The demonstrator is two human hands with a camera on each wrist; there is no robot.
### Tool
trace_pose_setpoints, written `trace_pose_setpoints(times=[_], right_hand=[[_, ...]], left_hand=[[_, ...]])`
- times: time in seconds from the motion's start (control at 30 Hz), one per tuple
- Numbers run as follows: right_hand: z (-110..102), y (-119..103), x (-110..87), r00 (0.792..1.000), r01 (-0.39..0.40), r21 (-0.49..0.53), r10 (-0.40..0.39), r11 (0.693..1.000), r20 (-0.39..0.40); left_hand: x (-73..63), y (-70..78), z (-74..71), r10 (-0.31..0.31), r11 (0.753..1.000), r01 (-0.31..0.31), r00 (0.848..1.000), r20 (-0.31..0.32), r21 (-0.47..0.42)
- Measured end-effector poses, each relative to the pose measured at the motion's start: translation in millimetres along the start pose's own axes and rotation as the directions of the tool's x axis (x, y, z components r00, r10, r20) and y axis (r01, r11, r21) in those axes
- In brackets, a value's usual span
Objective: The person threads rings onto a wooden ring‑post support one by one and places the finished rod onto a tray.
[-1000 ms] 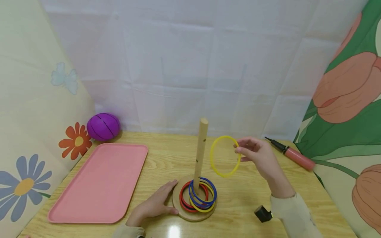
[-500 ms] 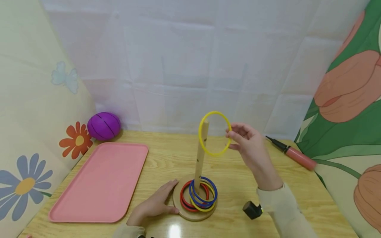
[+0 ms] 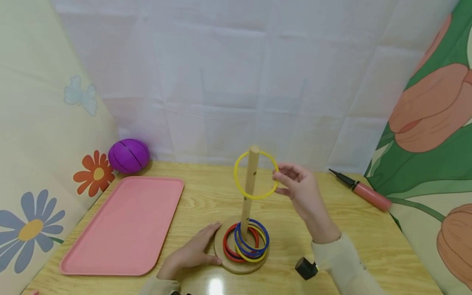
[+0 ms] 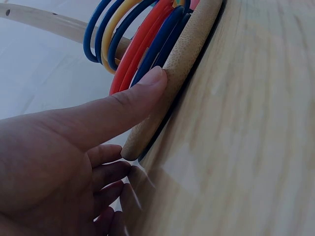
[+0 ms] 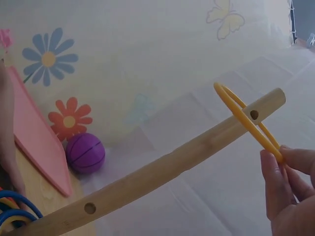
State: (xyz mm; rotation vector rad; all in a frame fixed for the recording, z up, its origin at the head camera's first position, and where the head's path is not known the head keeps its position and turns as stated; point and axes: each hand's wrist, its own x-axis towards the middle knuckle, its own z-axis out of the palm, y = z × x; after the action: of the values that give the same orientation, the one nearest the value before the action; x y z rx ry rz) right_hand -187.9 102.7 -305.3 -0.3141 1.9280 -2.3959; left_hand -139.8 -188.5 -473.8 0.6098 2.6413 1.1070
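Note:
My right hand point(image 3: 302, 192) pinches a yellow ring point(image 3: 235, 174) between thumb and fingertips. In the right wrist view this ring loops round the wooden post point(image 5: 162, 182) just below its top, tilted across it. The post rises from a round wooden base point(image 3: 239, 268). Around its foot lie several loose rings, among them a red ring point(image 3: 224, 246), a blue ring point(image 3: 268, 239) and a yellow one, overlapping. My left hand point(image 3: 193, 252) rests at the left side of the base, its thumb on the rim in the left wrist view, fingers extended along the edge.
A pink tray point(image 3: 121, 229) lies on the left of the wooden table point(image 3: 206, 192), with a purple ball point(image 3: 129, 156) behind it. On the right are a red and black hand pump point(image 3: 370, 196) and, by my right sleeve, a small black block point(image 3: 306, 268). Cloth hangs round the back and sides.
The right hand has carried the yellow ring left and up to the post's top, then slightly down, so the ring now encircles the post. The left hand has stayed at the base.

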Motion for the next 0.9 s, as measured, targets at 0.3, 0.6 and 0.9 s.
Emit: trace_pose_setpoints(times=[0.3, 0.6, 0.9], right_hand=[[-6.2, 30.8, -1.2, 0.995, -0.09, -0.021, 0.089, 0.996, -0.046], [-12.0, 59.2, -7.1, 0.984, -0.168, -0.044, 0.165, 0.985, -0.065], [-17.8, 94.8, -13.5, 0.968, -0.243, -0.108, 0.233, 0.964, -0.097]], left_hand=[[-0.3, 0.9, -0.1, -0.002, 1.0, 0.002, 1.0, 0.0, 0.004], [-0.4, 0.2, 0.4, 0.003, 1.0, -0.003, 1.0, -0.002, 0.016], [0.6, -0.9, 1.4, 0.012, 1.0, -0.012, 1.0, -0.01, 0.029]])
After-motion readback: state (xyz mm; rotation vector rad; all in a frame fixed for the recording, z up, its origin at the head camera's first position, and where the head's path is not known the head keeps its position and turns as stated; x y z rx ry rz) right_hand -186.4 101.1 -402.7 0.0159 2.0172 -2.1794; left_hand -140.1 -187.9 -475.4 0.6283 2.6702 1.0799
